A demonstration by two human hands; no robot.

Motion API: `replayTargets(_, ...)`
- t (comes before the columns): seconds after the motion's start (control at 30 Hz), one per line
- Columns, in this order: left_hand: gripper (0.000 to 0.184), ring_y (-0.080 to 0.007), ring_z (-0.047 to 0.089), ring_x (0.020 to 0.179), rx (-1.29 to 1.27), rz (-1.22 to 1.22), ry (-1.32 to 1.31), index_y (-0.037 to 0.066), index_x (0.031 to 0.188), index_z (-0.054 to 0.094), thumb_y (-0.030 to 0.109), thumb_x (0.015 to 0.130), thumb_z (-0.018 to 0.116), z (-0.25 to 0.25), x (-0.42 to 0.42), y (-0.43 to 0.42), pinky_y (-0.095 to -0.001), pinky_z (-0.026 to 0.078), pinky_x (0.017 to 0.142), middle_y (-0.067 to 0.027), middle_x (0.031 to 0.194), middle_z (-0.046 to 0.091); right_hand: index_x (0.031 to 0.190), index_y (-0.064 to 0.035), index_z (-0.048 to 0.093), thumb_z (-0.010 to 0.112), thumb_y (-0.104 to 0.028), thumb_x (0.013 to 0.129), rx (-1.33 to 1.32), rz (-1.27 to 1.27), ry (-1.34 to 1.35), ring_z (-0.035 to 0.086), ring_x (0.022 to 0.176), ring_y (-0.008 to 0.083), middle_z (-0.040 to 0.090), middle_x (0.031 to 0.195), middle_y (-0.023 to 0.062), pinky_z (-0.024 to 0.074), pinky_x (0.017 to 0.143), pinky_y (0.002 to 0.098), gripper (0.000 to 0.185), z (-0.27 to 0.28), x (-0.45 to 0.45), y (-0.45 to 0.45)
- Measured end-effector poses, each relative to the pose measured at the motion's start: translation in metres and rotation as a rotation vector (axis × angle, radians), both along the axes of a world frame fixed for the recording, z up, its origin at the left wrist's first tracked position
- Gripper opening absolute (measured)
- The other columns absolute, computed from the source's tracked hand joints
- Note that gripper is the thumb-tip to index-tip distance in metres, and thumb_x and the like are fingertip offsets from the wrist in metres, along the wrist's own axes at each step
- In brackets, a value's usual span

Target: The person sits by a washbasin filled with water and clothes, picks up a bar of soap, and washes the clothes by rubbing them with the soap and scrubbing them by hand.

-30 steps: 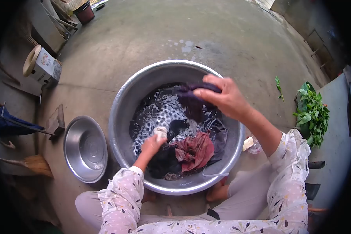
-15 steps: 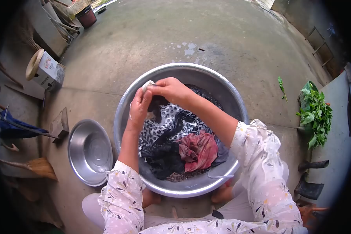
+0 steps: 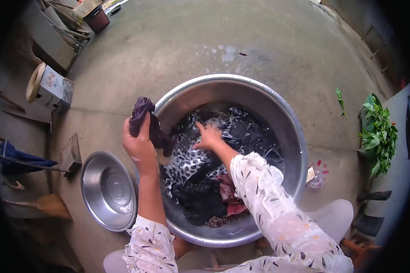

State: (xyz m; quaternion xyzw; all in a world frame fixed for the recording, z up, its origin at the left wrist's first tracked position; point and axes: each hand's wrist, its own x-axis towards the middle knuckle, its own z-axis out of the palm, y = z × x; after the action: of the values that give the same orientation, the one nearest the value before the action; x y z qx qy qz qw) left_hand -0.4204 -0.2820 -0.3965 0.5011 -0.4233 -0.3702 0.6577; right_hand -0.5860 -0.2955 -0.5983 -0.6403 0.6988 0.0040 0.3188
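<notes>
A large metal basin holds water and wet clothes. My left hand grips a dark purple cloth over the basin's left rim, and part of the cloth hangs down inside. Inside the basin, my right hand has its fingers spread at the water, beside a black-and-white patterned cloth. Black fabric lies in the lower part, and a red cloth is partly covered by my right sleeve.
A smaller metal basin sits at the left. Green leafy stems lie at the right. A broom, a box and a dark bucket stand along the left side.
My hands have separated. The left one has the purple cloth raised at the left rim, while the right one has moved down into the basin and opened. The view has shifted slightly.
</notes>
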Motion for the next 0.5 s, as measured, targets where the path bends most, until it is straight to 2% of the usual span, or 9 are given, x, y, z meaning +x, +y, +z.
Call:
replayTargets(0.03,0.014,-0.0056,0.054,0.073,-0.035,0.005,-0.015,0.001,0.09,0.061,0.01,0.084,0.069,0.0,0.0,-0.001,-0.0212,0.045,0.065,0.001,0.081,0.06,0.139,-0.0261,0.035,0.079,-0.047,0.059,-0.108,-0.042,0.046,0.04,0.126,0.0401,0.044,0.135,0.0201,0.0379,0.096,0.0537,0.094,-0.008,0.004,0.013)
replayTargets(0.13,0.013,-0.0074,0.057,0.075,-0.018,0.05,-0.068,0.002,0.092,0.062,0.011,0.084,0.067,-0.004,-0.001,-0.003,-0.022,0.046,0.07,0.0006,0.083,0.062,0.121,-0.019,0.055,0.078,-0.033,0.06,-0.032,-0.128,-0.159,0.059,0.103,0.0338,0.063,0.108,0.0172,0.0472,0.084,0.0443,0.066,-0.046,-0.002,0.03)
replayTargets(0.2,0.013,-0.0064,0.056,0.074,-0.005,0.079,-0.078,0.002,0.091,0.062,0.012,0.085,0.068,-0.017,0.004,-0.008,-0.0218,0.046,0.069,0.0009,0.083,0.062,0.102,-0.0156,0.064,0.07,-0.023,0.061,-0.125,-0.133,-0.368,0.064,0.087,0.0344,0.066,0.085,0.0183,0.0489,0.076,0.0425,0.042,-0.027,-0.01,0.064)
replayTargets(0.23,0.013,-0.0063,0.056,0.074,-0.003,0.1,-0.079,0.002,0.091,0.062,0.012,0.085,0.068,-0.02,0.004,-0.007,-0.0218,0.046,0.068,0.0009,0.083,0.062,0.097,-0.0131,0.065,0.071,-0.023,0.059,0.008,-0.141,-0.436,0.064,0.083,0.0348,0.066,0.081,0.0184,0.0484,0.072,0.0422,0.04,0.0,-0.015,0.08)
replayTargets(0.27,0.014,-0.0062,0.055,0.073,0.001,0.12,-0.081,0.002,0.091,0.062,0.012,0.084,0.068,-0.024,0.004,-0.005,-0.0217,0.046,0.068,0.0009,0.083,0.062,0.096,-0.011,0.064,0.074,-0.024,0.059,-0.067,-0.107,-0.541,0.064,0.079,0.0348,0.066,0.08,0.0179,0.0484,0.07,0.0413,0.04,0.002,-0.017,0.1)
replayTargets(0.33,0.017,-0.0064,0.053,0.072,0.003,0.129,-0.103,-0.001,0.088,0.06,0.012,0.083,0.069,-0.031,0.005,-0.003,-0.0227,0.044,0.067,-0.0003,0.081,0.061,0.095,-0.007,0.064,0.076,-0.01,0.064,0.038,-0.068,-0.611,0.061,0.069,0.0134,0.068,0.076,0.006,0.0476,0.066,0.0294,0.034,0.043,-0.022,0.133)
replayTargets(0.4,0.017,-0.0065,0.052,0.071,0.008,0.105,-0.104,-0.001,0.087,0.06,0.012,0.083,0.069,-0.033,0.003,0.002,-0.0228,0.044,0.066,-0.0005,0.08,0.061,0.092,-0.0082,0.064,0.076,-0.026,0.064,-0.058,0.032,-0.677,0.064,0.08,0.0353,0.066,0.079,0.0179,0.0476,0.069,0.0398,0.036,0.075,-0.029,0.163)
replayTargets(0.5,0.017,-0.0068,0.051,0.069,0.009,0.087,-0.104,-0.001,0.084,0.06,0.013,0.082,0.069,-0.029,-0.002,0.009,-0.0227,0.043,0.065,0.0003,0.075,0.059,0.087,-0.0063,0.061,0.076,-0.027,0.065,0.001,0.108,-0.657,0.064,0.076,0.0355,0.065,0.076,0.0176,0.0472,0.066,0.0393,0.033,0.132,-0.034,0.199)
